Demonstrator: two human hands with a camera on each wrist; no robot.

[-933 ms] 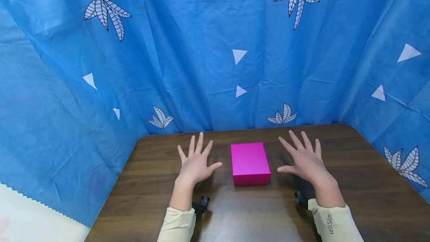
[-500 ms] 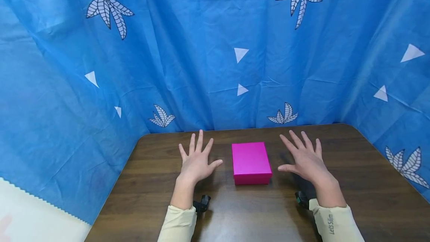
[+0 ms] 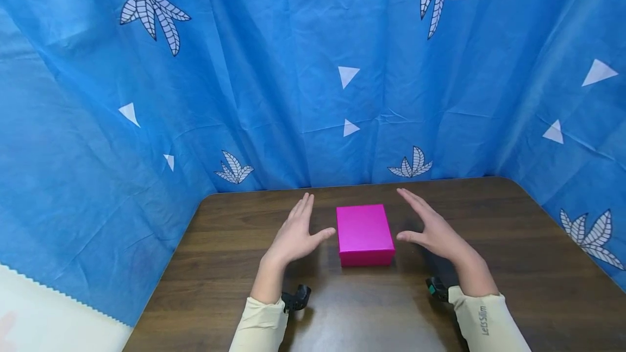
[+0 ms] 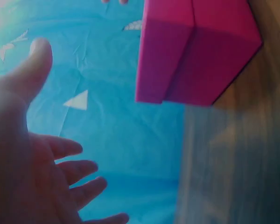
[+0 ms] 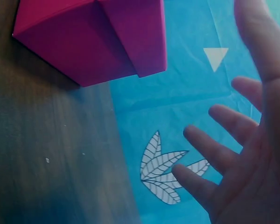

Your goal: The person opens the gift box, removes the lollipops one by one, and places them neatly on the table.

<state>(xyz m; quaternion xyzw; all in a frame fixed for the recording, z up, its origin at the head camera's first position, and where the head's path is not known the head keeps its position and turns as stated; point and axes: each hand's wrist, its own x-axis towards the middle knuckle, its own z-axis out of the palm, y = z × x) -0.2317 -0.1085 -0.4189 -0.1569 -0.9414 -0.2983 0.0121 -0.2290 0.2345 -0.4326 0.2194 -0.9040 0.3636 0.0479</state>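
A bright pink lidded box (image 3: pixel 364 230) sits on the brown wooden table, between the two hands. My left hand (image 3: pixel 295 237) is held just left of it, fingers extended and thumb pointing toward the box without touching. On the other side my right hand (image 3: pixel 435 232) mirrors it, thumb toward the box and fingers straight, also apart from it. Both wrist views show the box's side and the lid's overlapping edge: the box (image 4: pixel 200 51) in the left, the same box (image 5: pixel 93 42) in the right. Neither hand holds anything.
The wooden table (image 3: pixel 205 297) runs back to a blue curtain (image 3: pixel 303 80) printed with white leaves and triangles, which also hangs along both sides. A small black wrist camera (image 3: pixel 296 297) is strapped on the left wrist, another camera (image 3: pixel 437 289) on the right.
Both hands have turned so the palms face inward toward the box, and the spread fingers have come closer together. The thumbs are slightly nearer the box, which stays in place.
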